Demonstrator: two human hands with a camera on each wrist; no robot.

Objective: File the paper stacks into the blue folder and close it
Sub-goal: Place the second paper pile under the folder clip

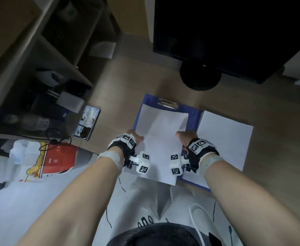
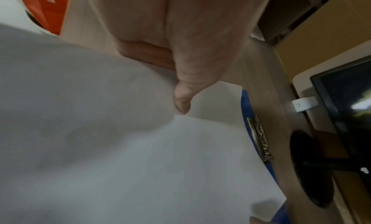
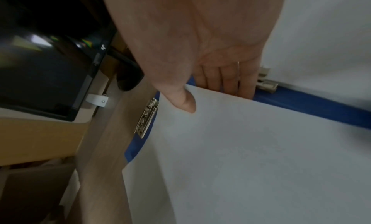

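Both hands, left [image 1: 136, 138] and right [image 1: 187, 136], pinch paper stack [image 1: 160, 139] over blue folder [image 1: 192, 118].

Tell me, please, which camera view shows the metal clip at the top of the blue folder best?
The right wrist view: the metal clip is close and fairly sharp, just left of the paper stack on the blue folder. The left wrist view shows the clip edge-on. The head view shows it small and far off.

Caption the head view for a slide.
Both hands, left hand and right hand, hold a paper stack over the open blue folder below its metal clip.
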